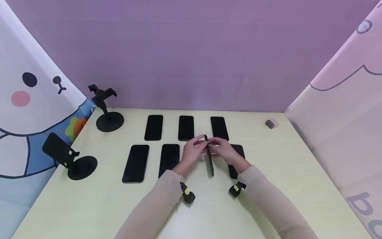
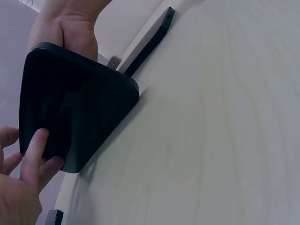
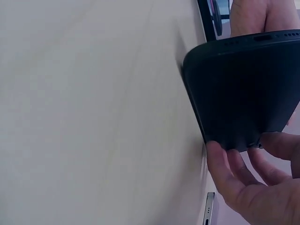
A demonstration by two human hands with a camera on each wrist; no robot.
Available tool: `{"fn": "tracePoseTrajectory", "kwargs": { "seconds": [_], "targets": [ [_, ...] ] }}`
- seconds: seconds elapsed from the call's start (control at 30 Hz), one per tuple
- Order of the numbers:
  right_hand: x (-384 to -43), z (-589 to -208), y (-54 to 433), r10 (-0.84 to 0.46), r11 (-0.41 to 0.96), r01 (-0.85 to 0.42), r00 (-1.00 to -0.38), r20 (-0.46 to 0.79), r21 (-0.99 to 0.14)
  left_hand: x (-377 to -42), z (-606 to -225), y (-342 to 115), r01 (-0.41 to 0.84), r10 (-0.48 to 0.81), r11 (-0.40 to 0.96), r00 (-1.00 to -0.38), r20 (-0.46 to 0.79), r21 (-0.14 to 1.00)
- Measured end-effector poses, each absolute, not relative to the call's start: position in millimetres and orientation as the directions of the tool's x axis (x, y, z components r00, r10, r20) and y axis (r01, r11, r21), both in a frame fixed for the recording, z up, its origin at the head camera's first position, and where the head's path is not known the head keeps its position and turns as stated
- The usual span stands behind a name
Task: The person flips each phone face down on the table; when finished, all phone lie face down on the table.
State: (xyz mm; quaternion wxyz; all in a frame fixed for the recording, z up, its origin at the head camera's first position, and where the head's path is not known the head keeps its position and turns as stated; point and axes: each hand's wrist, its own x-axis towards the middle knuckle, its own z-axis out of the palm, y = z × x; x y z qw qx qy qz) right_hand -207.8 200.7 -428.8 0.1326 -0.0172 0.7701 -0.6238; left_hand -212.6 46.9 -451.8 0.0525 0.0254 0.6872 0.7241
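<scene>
My left hand point(image 1: 191, 152) and right hand point(image 1: 224, 151) pinch one phone point(image 1: 210, 162) between their fingers, well right of the nearer stand point(image 1: 82, 167), its edge turned up, I judge, so both faces are reachable.

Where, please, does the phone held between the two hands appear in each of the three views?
Head: the held phone shows edge-on, just right of the centre, between the left hand and the right hand.
Left wrist: it fills much of the left half, as a broad dark face.
Right wrist: it is at the upper right.
Shared landmark: the pale tabletop, visible in all three.
</scene>
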Motion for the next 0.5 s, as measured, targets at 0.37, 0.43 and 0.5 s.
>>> {"fn": "tracePoseTrajectory", "kwargs": {
  "seconds": [0.37, 0.43, 0.5],
  "targets": [
    [-209, -434, 201, -0.159, 0.361, 0.144, -0.964, -0.213, -0.921, -216, -453, 39, 0.049, 0.102, 0.168, -0.994, 0.032, 0.985],
    [-209, -435, 202, -0.132, 0.411, 0.156, -0.965, -0.228, -0.898, -217, -455, 37, 0.075, 0.11, 0.234, -0.993, 0.05, 0.969],
    [-209, -435, 202, -0.116, 0.444, 0.162, -0.965, -0.236, -0.882, -217, -456, 35, 0.087, 0.121, 0.284, -0.991, 0.054, 0.955]
  ]
}}
